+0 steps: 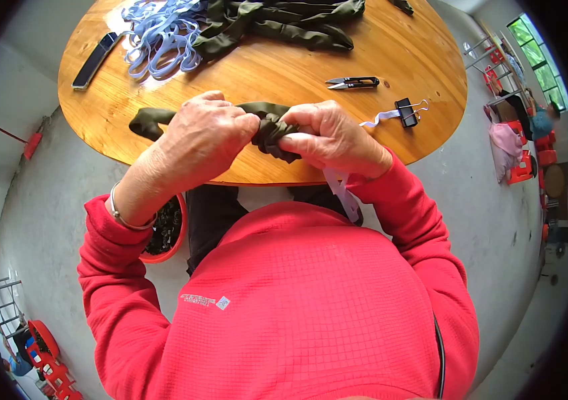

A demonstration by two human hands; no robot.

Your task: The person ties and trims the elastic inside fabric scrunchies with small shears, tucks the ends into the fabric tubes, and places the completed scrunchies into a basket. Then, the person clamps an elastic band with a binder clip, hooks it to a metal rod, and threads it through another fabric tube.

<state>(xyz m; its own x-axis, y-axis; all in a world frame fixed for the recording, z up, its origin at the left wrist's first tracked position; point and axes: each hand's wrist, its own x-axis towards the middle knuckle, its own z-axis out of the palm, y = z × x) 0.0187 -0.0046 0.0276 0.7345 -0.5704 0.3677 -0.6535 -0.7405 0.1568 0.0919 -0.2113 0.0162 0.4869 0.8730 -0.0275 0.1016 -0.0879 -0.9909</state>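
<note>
A strip of dark green fabric is bunched up at the near edge of the round wooden table. My left hand is closed around it, and one end of the strip sticks out to the left of that hand. On the right side, my right hand pinches the gathered folds between thumb and fingers. A pale ribbon hangs below my right hand, and a white ribbon runs right from it to a black binder clip.
Small thread snips lie behind my right hand. Farther back are a tangle of light blue straps, more dark green fabric and a black strip-like object. Under the table edge stands a red basin of dark pieces.
</note>
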